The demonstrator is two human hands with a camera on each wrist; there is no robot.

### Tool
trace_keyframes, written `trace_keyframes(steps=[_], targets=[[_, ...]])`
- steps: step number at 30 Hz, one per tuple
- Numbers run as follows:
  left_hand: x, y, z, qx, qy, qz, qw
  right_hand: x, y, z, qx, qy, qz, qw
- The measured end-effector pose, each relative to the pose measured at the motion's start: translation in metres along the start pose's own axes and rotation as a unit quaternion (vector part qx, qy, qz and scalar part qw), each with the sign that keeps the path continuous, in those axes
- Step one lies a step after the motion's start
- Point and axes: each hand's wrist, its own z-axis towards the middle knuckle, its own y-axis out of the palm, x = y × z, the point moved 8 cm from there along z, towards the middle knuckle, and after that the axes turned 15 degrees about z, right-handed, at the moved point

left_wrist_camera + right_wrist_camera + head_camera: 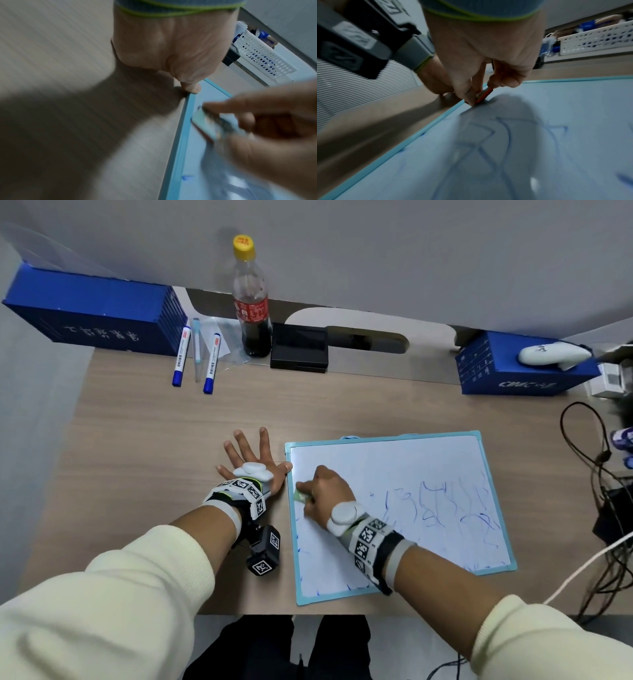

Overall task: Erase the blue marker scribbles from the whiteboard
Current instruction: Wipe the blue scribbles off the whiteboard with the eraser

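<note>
**Two hands at whiteboard, eraser on left edge**

Two blue boxes at rear of desk [144,419]: large box [92,313] far left, smaller box [524,368] far right. Just right of large box: two markers [181,356] with blue caps, then bottle [250,302] with yellow cap, upright, then black case [299,347].

Left hand [253,463] flat on desk, fingers straight and spread, holding nothing; thumb tip touching left frame of whiteboard [394,467] near top left corner.

Whiteboard flat on desk, right of centre, light blue frame.

Right hand [325,491] on left part of whiteboard, fingers curled, pinching small eraser [204,125] between thumb and fingers. Eraser pressed to surface just inside left frame, near left thumb.

Scribbles [442,501] mostly on right half of whiteboard; small blue traces along left and bottom edges. Upper left area white.

Cables [596,460] at far right edge of desk.
</note>
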Motion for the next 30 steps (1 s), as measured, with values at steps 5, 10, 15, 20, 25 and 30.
trace_keyframes(steps=[5,10,15,20,25,30], targets=[[0.0,0.003,0.004,0.001,0.018,-0.028,0.999,0.012,0.021,-0.039,-0.035,0.0,0.017,0.999],[0.0,0.0,0.002,0.0,0.005,0.006,1.0,0.047,-0.02,-0.032,0.09,0.057,0.061,0.992],[0.0,0.001,0.0,-0.004,0.019,0.0,1.0,0.129,-0.072,-0.078,0.207,0.185,0.103,0.955],[0.001,0.0,-0.001,-0.015,0.025,0.004,1.0,0.114,-0.055,-0.071,0.181,0.168,0.07,0.966],[0.001,-0.002,-0.002,-0.018,0.028,0.015,0.999,0.046,0.012,-0.063,0.076,0.051,0.027,0.995],[0.002,-0.001,0.0,-0.013,0.03,0.009,0.999,0.114,-0.061,-0.083,0.21,0.159,0.033,0.964]])
